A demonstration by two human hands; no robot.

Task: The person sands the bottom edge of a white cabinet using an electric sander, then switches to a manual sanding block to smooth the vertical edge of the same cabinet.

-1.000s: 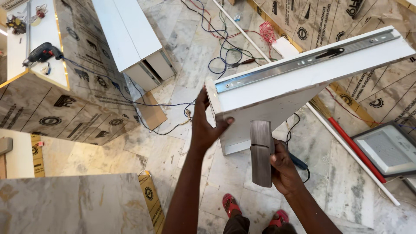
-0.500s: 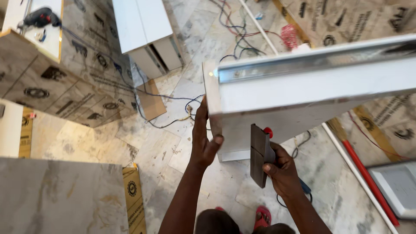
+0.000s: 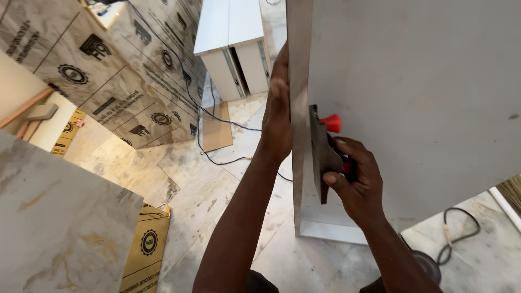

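Note:
A large white board panel (image 3: 423, 108) stands tilted close in front of me, filling the upper right. My left hand (image 3: 279, 111) presses flat against its narrow left edge, fingers pointing up. My right hand (image 3: 355, 182) is closed around a dark hand plane (image 3: 321, 152) with a red knob (image 3: 332, 123), its sole set along the panel's edge face just right of my left hand.
A white drawer cabinet (image 3: 233, 49) stands on the marble floor (image 3: 179, 190) behind. Board stacks in printed protective film (image 3: 108, 81) lie at left, a marble-pattern sheet (image 3: 54, 228) at lower left. A blue cable (image 3: 190, 97) and black cords (image 3: 461, 233) trail across the floor.
The panel has swung from lying flat to nearly upright and much closer to me. My left hand slid up its edge. The plane now rests against the edge.

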